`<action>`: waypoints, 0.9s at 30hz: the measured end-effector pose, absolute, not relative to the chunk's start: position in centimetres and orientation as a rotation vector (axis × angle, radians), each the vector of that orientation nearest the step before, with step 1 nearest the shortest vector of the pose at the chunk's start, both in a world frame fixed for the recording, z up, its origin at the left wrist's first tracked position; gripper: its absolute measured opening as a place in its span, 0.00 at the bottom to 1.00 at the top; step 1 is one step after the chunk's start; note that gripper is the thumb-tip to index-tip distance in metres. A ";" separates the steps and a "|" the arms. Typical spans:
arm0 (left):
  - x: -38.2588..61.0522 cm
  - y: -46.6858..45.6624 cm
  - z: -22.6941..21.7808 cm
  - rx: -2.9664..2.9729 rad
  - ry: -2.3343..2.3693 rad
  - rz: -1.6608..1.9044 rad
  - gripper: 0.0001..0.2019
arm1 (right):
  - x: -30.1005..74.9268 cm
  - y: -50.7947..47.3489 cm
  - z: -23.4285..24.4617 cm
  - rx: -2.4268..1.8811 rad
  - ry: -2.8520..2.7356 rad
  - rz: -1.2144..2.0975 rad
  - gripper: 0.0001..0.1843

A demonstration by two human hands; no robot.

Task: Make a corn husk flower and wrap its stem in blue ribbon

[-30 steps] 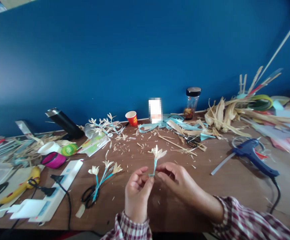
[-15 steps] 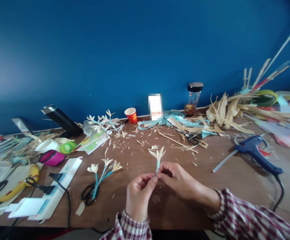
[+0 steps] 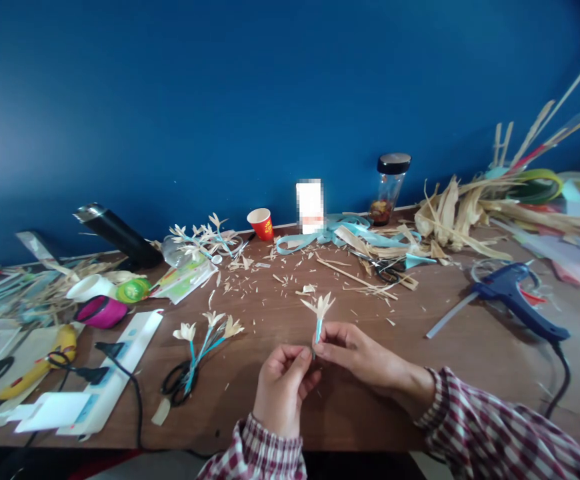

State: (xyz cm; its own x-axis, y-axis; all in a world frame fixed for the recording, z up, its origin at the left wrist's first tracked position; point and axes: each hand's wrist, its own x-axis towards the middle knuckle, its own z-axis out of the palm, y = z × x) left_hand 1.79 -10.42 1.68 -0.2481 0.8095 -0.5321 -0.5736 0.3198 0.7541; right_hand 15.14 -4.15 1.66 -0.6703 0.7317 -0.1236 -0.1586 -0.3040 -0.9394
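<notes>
A small straw flower (image 3: 319, 310) with pale petals and a light blue stem stands upright between my two hands. My right hand (image 3: 357, 357) pinches the stem from the right, fingers closed on it. My left hand (image 3: 285, 387) pinches the stem's lower end from the left, thumb and forefinger pressed together. Both sleeves are red and white plaid. To the left on the brown table (image 3: 470, 360) lie three finished flowers (image 3: 210, 333) across black scissors (image 3: 177, 385).
A blue glue gun (image 3: 515, 303) with its cord lies at the right. Dried husks (image 3: 460, 217), blue ribbon (image 3: 335, 235), a jar (image 3: 389, 190) and a red cup (image 3: 262, 223) line the back. A power strip (image 3: 105, 373), pink tape (image 3: 101, 311) and a black flask (image 3: 117, 235) sit left.
My hands have drawn closer together and a little nearer to me, keeping the flower. The view has tilted slightly, so the table's things sit higher and further right.
</notes>
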 end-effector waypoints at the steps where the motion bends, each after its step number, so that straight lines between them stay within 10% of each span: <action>1: 1.8 -10.5 1.6 0.260 1.262 1.332 0.17 | 15.2 -4.1 1.6 -0.738 -1.338 2.054 0.14; 27: 2.1 -10.5 2.0 0.081 1.244 1.125 0.09 | 15.6 -3.2 2.0 -0.791 -1.802 1.868 0.15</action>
